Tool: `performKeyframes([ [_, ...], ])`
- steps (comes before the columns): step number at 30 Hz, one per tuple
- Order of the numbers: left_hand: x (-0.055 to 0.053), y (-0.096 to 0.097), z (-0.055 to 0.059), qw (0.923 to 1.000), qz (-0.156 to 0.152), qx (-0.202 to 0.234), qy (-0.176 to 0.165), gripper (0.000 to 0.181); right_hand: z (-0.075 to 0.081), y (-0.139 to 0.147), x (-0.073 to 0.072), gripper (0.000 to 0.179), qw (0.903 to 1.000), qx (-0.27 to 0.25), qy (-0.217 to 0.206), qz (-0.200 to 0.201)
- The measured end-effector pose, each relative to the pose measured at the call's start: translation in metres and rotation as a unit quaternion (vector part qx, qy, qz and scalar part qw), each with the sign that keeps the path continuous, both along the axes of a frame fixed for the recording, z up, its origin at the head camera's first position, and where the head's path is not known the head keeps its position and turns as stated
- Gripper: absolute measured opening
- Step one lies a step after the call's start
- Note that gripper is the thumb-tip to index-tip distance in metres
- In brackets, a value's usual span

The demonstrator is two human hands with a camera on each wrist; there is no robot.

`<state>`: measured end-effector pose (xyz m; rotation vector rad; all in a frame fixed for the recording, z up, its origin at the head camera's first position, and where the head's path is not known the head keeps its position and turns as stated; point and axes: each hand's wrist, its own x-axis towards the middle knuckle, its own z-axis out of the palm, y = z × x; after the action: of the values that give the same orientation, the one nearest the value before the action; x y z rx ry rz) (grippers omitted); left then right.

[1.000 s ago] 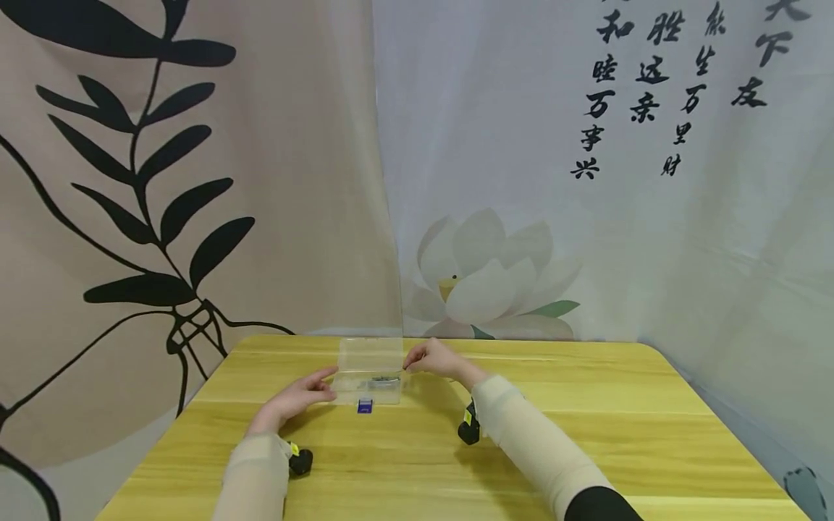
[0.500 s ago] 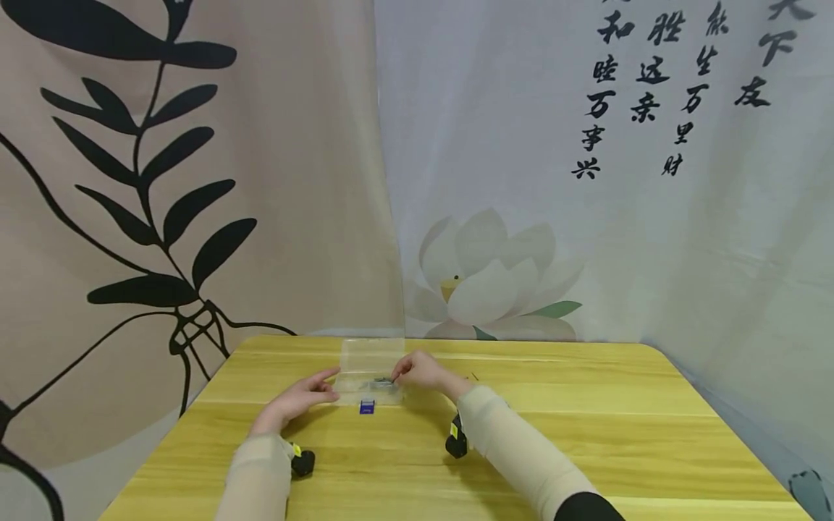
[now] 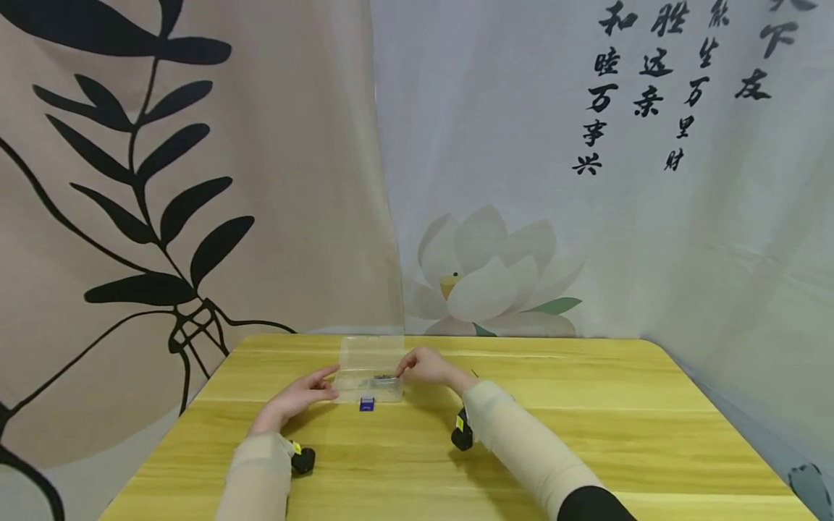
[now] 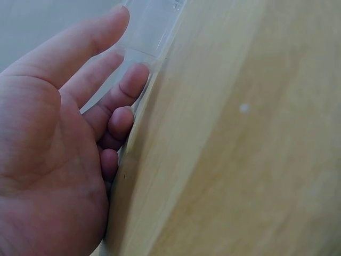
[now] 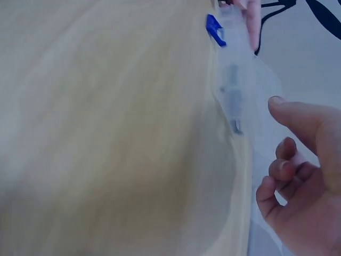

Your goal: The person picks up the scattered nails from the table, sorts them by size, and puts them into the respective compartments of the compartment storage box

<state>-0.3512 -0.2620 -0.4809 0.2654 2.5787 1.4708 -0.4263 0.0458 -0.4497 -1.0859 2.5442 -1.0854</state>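
A clear plastic box (image 3: 355,385) lies on the table with its see-through lid (image 3: 371,353) raised at the back. Several small dark, thin pieces (image 3: 384,377) are in the right part of the box. My left hand (image 3: 301,391) rests against the box's left side, thumb at the front and index finger farther back, both nearly straight. My right hand (image 3: 426,367) is at the box's right end, thumb and index fingertips close together beside the dark pieces. In the right wrist view its other fingers are curled; I cannot tell whether the fingertips pinch anything.
A small blue-purple piece (image 3: 367,404) sits right at the front of the box. One thin dark sliver (image 3: 474,373) lies on the wooden table (image 3: 586,420), behind the right wrist. Black wrist cameras (image 3: 462,433) hang under both forearms. A printed curtain (image 3: 313,181) stands behind.
My right hand has moved left from beside the box's right edge to over its right end, then drawn back slightly. The left hand and box stay in place.
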Motion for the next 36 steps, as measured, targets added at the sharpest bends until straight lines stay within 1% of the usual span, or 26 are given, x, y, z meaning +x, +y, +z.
performKeyframes([
  [6,0.001,0.002,0.001,1.0,0.002,-0.006,0.003,0.067,0.007,0.027,-0.009,0.013,0.9998,-0.01,0.005,-0.014],
  [12,0.001,0.0,0.001,0.9999,-0.004,-0.009,0.005,0.068,0.009,0.063,-0.013,0.016,0.9978,-0.044,-0.017,-0.046],
  [15,0.0,-0.001,0.001,1.0,-0.002,-0.01,0.001,0.068,0.008,0.081,-0.014,0.017,0.9955,-0.055,-0.031,-0.07],
  [18,-0.001,-0.001,0.002,1.0,0.001,-0.008,-0.002,0.068,0.004,0.097,-0.017,0.017,0.9928,-0.046,-0.037,-0.104],
  [24,0.001,0.001,0.004,1.0,-0.003,-0.005,-0.003,0.069,-0.005,0.121,-0.022,0.015,0.9805,-0.046,-0.054,-0.183],
  [30,0.002,0.002,0.005,1.0,0.0,-0.007,-0.003,0.069,-0.015,0.132,-0.02,0.014,0.9728,-0.048,-0.05,-0.221],
  [36,0.006,0.003,0.004,0.9999,0.002,-0.014,-0.004,0.069,-0.026,0.134,-0.015,0.011,0.961,-0.052,-0.033,-0.269],
])
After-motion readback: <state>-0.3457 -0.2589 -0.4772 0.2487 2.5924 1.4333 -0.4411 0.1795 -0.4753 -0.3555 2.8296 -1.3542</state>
